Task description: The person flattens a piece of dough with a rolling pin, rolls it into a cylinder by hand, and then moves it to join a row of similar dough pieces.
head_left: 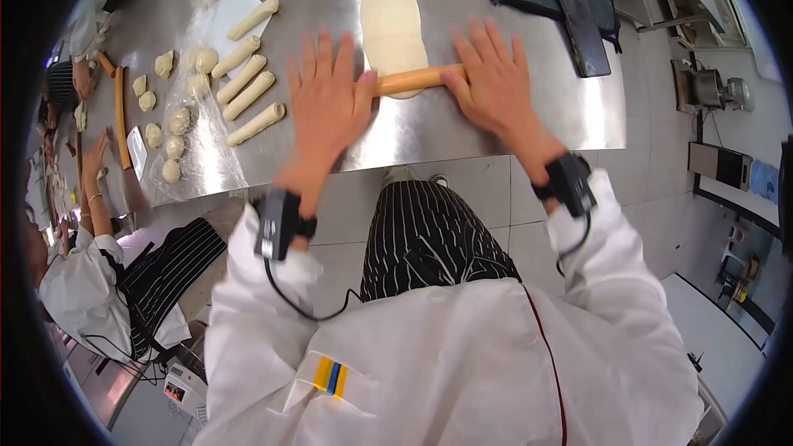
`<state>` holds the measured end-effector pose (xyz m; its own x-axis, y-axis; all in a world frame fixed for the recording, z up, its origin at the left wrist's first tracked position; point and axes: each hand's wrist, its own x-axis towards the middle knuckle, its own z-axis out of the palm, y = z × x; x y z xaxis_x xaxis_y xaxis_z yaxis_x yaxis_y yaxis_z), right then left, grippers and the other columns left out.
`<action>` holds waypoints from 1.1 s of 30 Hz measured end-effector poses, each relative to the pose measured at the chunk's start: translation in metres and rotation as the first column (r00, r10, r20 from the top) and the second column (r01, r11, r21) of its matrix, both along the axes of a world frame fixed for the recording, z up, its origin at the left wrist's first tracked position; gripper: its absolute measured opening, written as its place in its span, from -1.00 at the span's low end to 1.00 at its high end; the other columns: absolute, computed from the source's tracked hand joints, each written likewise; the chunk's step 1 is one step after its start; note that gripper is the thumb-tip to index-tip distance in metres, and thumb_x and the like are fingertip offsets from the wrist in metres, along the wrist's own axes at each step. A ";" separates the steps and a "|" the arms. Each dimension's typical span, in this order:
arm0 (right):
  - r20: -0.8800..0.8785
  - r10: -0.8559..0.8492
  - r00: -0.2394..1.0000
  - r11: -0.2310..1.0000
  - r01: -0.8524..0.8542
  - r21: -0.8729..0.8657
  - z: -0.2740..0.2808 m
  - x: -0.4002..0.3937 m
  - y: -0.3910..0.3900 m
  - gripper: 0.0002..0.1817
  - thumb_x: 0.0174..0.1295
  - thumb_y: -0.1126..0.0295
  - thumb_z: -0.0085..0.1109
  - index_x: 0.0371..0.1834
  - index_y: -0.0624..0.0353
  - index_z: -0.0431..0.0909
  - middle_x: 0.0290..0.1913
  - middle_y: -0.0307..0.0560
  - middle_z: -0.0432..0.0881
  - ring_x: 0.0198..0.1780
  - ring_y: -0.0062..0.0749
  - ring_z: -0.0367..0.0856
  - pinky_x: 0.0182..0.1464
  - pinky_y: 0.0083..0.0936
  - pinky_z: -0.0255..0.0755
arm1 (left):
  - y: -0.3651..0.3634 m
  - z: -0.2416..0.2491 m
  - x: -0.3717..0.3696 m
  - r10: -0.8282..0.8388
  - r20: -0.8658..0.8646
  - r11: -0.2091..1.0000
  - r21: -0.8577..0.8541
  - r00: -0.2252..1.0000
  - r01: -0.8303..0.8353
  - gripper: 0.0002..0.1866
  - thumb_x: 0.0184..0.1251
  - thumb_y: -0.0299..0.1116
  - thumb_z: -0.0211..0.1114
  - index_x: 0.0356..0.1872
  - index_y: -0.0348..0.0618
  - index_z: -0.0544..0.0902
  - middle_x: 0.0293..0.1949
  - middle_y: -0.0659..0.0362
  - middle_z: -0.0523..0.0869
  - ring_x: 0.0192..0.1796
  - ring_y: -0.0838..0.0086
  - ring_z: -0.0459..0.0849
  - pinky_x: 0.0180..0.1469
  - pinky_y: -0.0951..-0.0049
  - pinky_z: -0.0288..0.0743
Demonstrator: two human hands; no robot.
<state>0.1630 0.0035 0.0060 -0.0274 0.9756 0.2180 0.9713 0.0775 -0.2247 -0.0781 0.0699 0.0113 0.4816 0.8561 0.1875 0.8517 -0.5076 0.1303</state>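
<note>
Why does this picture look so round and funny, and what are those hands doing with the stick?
The picture comes from a camera worn on a person's head, looking down, so its edges bend. There is no machine, just two bare hands. The left hand and right hand press flat on a wooden rolling pin, which lies across a flat oval of dough. Everything sits on a shiny metal table. To the left lie rolled dough sticks and small dough balls. Black bands with wires wrap both wrists. Another person works at the left.
</note>
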 end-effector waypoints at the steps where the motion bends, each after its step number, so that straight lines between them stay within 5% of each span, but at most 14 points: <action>1: 0.110 0.016 0.994 0.999 -0.020 0.035 -0.005 -0.001 0.026 -0.36 0.33 -0.01 0.05 0.39 0.10 0.36 0.47 0.11 0.28 0.54 -0.01 0.11 0.51 0.08 -0.11 | 0.018 -0.005 0.007 -0.003 0.001 1.000 -0.003 1.000 0.003 -0.33 0.47 0.00 -0.04 0.44 -0.27 0.28 0.50 -0.21 0.16 0.56 -0.13 0.02 0.51 -0.20 -0.23; 5: 0.212 -0.027 0.977 0.992 0.000 0.127 -0.027 0.016 0.099 -0.38 0.37 -0.06 -0.05 0.35 0.12 0.41 0.46 0.11 0.30 0.50 0.00 0.18 0.50 0.09 -0.09 | 0.072 -0.025 0.017 0.120 -0.045 0.993 0.027 0.992 -0.119 -0.36 0.50 0.03 -0.12 0.42 -0.21 0.33 0.49 -0.18 0.20 0.55 -0.13 0.04 0.51 -0.19 -0.22; 9: 0.121 0.021 0.992 0.995 -0.032 0.096 -0.022 0.003 0.034 -0.39 0.35 -0.01 -0.03 0.35 0.14 0.41 0.45 0.12 0.32 0.49 0.06 0.21 0.49 0.09 -0.09 | 0.015 -0.017 0.007 0.107 -0.193 0.992 0.084 0.975 -0.092 -0.32 0.47 0.05 -0.11 0.42 -0.24 0.32 0.48 -0.18 0.23 0.54 -0.14 0.06 0.50 -0.22 -0.24; 11: 0.070 0.050 0.996 0.994 -0.057 0.093 -0.023 -0.005 -0.026 -0.39 0.34 0.01 -0.01 0.35 0.16 0.41 0.44 0.13 0.34 0.48 0.07 0.22 0.49 0.08 -0.10 | -0.030 -0.030 -0.007 0.033 0.014 0.997 0.067 0.999 -0.034 -0.31 0.45 0.04 -0.08 0.42 -0.26 0.31 0.47 -0.19 0.23 0.54 -0.15 0.06 0.49 -0.27 -0.25; 14: 0.047 0.052 0.998 0.991 -0.057 0.118 -0.023 -0.004 -0.025 -0.39 0.34 0.01 -0.02 0.34 0.15 0.42 0.43 0.14 0.34 0.48 0.07 0.22 0.49 0.09 -0.12 | -0.063 -0.029 -0.010 0.041 0.090 0.999 0.025 0.995 -0.043 -0.32 0.44 0.03 -0.06 0.43 -0.22 0.32 0.45 -0.22 0.26 0.53 -0.17 0.07 0.47 -0.30 -0.26; 17: 0.091 -0.018 0.996 0.993 0.007 0.115 -0.015 -0.007 0.035 -0.40 0.36 -0.01 -0.04 0.34 0.14 0.42 0.43 0.15 0.34 0.49 0.09 0.20 0.49 0.13 -0.14 | 0.023 -0.018 0.011 0.158 -0.071 0.980 0.134 0.985 -0.147 -0.30 0.36 0.08 0.04 0.40 -0.18 0.38 0.44 -0.19 0.29 0.53 -0.15 0.09 0.48 -0.29 -0.25; 21: 0.138 -0.181 0.974 0.972 0.155 0.177 -0.019 0.013 0.149 -0.44 0.39 -0.01 -0.06 0.30 0.13 0.45 0.42 0.15 0.35 0.48 0.11 0.21 0.48 0.16 -0.07 | 0.133 -0.016 0.033 0.109 -0.002 0.984 0.139 0.994 -0.108 -0.42 0.49 -0.02 -0.11 0.41 -0.10 0.38 0.43 -0.16 0.31 0.53 -0.15 0.09 0.48 -0.29 -0.22; 26: 0.158 -0.004 0.987 0.995 0.020 -0.101 -0.004 -0.001 0.046 -0.44 0.35 0.03 -0.04 0.29 0.14 0.47 0.40 0.13 0.38 0.45 0.11 0.25 0.45 0.14 0.00 | 0.037 -0.004 0.007 0.004 -0.082 0.996 -0.093 0.997 -0.012 -0.35 0.35 0.01 -0.02 0.36 -0.18 0.44 0.45 -0.13 0.31 0.54 -0.11 0.08 0.49 -0.28 -0.24; 28: 0.067 -0.010 0.998 0.996 0.015 -0.083 0.003 -0.014 -0.019 -0.44 0.29 0.08 0.04 0.31 0.11 0.46 0.40 0.07 0.39 0.43 0.00 0.31 0.47 0.05 -0.04 | -0.017 -0.007 -0.012 -0.062 0.047 0.977 -0.200 0.997 0.070 -0.30 0.36 0.06 -0.04 0.36 -0.25 0.43 0.47 -0.15 0.26 0.55 -0.12 0.06 0.51 -0.23 -0.28; 31: 0.095 0.024 0.995 0.992 -0.012 -0.124 0.003 -0.019 -0.079 -0.52 0.23 0.13 0.17 0.20 0.02 0.55 0.24 -0.07 0.55 0.26 -0.18 0.49 0.35 -0.12 0.12 | -0.051 0.001 -0.034 -0.120 0.113 0.963 -0.230 0.986 0.144 -0.42 0.34 -0.08 0.07 0.28 -0.24 0.51 0.38 -0.12 0.41 0.47 -0.08 0.26 0.49 -0.12 -0.08; 33: 0.038 0.057 0.998 0.997 -0.055 -0.056 0.003 -0.018 -0.092 -0.60 0.12 0.19 0.31 0.07 -0.11 0.62 0.01 -0.27 0.64 0.03 -0.38 0.58 0.12 -0.27 0.23 | -0.055 -0.003 -0.048 -0.269 0.056 0.945 -0.179 0.962 0.274 -0.55 0.27 -0.23 0.21 0.17 -0.15 0.61 0.25 0.01 0.55 0.35 0.17 0.45 0.33 0.06 0.23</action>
